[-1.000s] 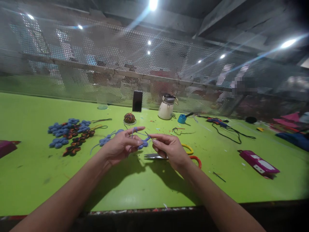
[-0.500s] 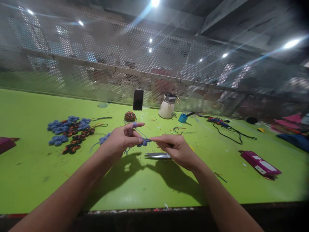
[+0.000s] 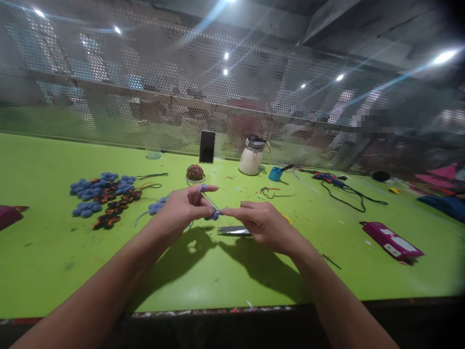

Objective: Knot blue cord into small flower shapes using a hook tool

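My left hand [image 3: 185,206] pinches a small blue crochet piece [image 3: 211,215] between thumb and fingers, with blue yarn [image 3: 209,199] looped over its raised index finger. My right hand [image 3: 263,223] is closed around a thin crochet hook [image 3: 220,212], mostly hidden by the fingers; its tip meets the blue piece. Both hands are above the green table [image 3: 181,286]. Beneath my right hand lie scissors [image 3: 232,230], blades pointing left, handles largely covered. Another blue crochet flower [image 3: 157,207] rests just left of my left hand.
At left lie several blue crochet flowers [image 3: 86,209] and dark multicoloured ones [image 3: 108,220]. Behind my hands are a yarn ball [image 3: 195,172], a phone [image 3: 207,147], a white jug [image 3: 250,157] and a blue pot [image 3: 275,174]. A magenta power strip [image 3: 392,240] and a corded tool [image 3: 329,180] are at right.
My right hand has shifted slightly left, and its fingertips are closer to the blue crochet piece. My left hand keeps its pinch, and the view has tilted a little.
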A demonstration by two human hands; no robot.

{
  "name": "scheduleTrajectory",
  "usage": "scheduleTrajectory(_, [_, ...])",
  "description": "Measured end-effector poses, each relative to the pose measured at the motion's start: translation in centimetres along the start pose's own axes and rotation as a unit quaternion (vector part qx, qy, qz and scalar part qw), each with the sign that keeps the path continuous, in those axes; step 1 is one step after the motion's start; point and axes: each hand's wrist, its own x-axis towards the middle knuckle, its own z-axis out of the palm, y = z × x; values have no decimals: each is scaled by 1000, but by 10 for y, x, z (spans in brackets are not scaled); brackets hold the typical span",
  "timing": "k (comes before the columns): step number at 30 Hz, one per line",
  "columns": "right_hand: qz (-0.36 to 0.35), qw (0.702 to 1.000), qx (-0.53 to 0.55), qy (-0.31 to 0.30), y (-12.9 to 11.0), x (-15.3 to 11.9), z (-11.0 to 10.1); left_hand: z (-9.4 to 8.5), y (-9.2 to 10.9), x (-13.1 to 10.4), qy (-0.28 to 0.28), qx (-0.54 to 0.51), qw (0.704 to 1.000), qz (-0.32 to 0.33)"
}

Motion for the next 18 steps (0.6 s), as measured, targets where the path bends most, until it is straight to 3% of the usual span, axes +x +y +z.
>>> scheduleTrajectory(12, [40,986,-154,-47,-8,-1,9,6,-6,2,21,118,993,13])
scheduleTrajectory(18, [88,981,-162,-53,-16,1,16,4,-14,6,18,205,977,48])
